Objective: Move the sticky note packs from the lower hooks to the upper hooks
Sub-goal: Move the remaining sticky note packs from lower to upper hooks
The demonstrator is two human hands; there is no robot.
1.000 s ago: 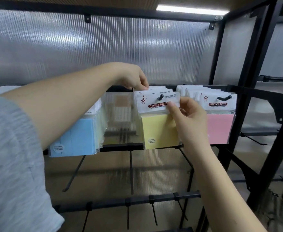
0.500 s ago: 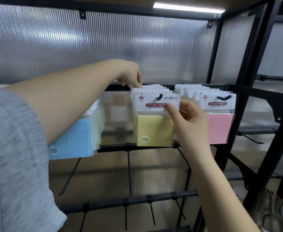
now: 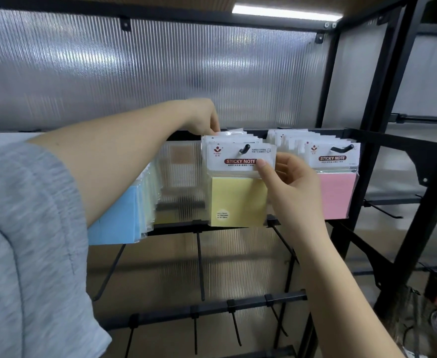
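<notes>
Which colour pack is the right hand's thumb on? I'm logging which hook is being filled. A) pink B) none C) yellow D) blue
C: the right hand presses its thumb on the white header card of the front yellow pack, which hangs on the middle hook; the pink pack hangs untouched to its right.
</notes>
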